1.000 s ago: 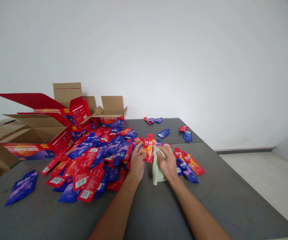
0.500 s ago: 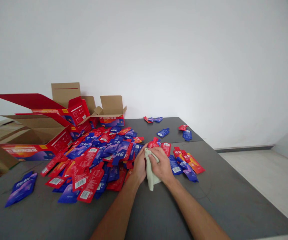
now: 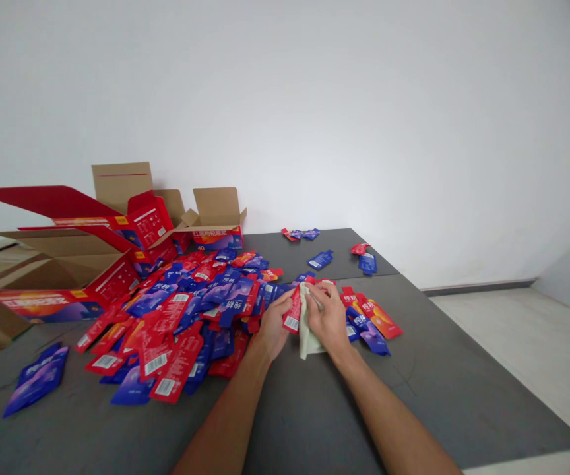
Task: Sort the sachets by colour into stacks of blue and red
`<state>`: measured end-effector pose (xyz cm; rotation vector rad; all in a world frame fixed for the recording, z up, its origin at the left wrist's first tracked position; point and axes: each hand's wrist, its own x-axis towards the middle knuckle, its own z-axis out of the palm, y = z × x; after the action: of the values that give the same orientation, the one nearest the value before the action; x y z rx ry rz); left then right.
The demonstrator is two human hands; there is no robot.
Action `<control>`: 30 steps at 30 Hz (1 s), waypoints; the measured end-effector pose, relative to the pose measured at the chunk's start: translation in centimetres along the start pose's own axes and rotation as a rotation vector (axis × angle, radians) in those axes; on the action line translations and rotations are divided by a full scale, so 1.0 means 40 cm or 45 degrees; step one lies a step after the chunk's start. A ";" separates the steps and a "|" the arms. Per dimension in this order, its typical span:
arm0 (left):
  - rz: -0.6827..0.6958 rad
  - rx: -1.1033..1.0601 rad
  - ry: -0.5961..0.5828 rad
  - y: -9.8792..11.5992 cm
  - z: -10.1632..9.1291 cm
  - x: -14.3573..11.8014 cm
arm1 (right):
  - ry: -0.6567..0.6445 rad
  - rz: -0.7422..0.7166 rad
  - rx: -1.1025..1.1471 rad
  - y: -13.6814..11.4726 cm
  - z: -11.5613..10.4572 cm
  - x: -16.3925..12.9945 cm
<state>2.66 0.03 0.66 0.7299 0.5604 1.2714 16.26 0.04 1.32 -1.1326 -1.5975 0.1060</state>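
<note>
My left hand (image 3: 272, 323) holds a red sachet (image 3: 293, 313) on its edge, with the barcode side toward me. My right hand (image 3: 328, 316) presses a pale green cloth (image 3: 307, 330) against that sachet. Both hands are just above the grey table (image 3: 315, 409), at the right edge of a big heap of red and blue sachets (image 3: 186, 310).
Several open red and cardboard boxes (image 3: 92, 257) stand at the back left. A few sachets (image 3: 371, 320) lie just right of my right hand, and more loose sachets (image 3: 322, 258) lie farther back. A blue sachet (image 3: 35, 379) lies alone at the left. The table ends at the right, above a pale floor (image 3: 522, 349).
The red sachet has been turned from lying face up to standing on edge in my left hand. The cloth in my right hand has moved back and forth over it.
</note>
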 end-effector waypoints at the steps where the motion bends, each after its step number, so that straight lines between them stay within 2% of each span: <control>1: 0.022 0.001 -0.004 0.001 -0.001 0.001 | -0.069 -0.014 0.026 -0.005 0.005 -0.006; 5: 0.125 0.068 0.019 -0.002 -0.014 0.012 | -0.328 -0.032 0.092 -0.026 0.019 -0.024; 9: 0.255 0.391 0.147 -0.017 -0.023 0.045 | -0.466 0.006 0.047 -0.027 0.011 -0.020; 13: 0.449 0.951 0.326 -0.027 -0.008 0.092 | -0.408 0.228 -0.182 0.001 -0.013 0.002; 17: 0.587 1.570 0.394 -0.025 0.021 0.134 | -0.385 0.431 -0.447 0.040 -0.042 0.026; 21: 0.566 2.092 0.439 -0.037 0.032 0.166 | -0.424 0.518 -0.590 0.072 -0.069 0.043; 24: 0.505 2.322 0.494 -0.067 0.034 0.189 | -0.409 0.547 -0.642 0.093 -0.078 0.046; 26: 0.512 2.351 0.426 -0.092 0.042 0.204 | -0.326 0.526 -0.644 0.108 -0.076 0.043; 30: 0.467 2.102 -0.023 -0.135 0.072 0.231 | -0.047 0.399 -0.526 0.137 -0.066 0.032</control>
<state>10.25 7.83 -1.37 2.2572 1.5225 0.8894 21.75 2.62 -0.06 -1.7074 -1.5010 0.0007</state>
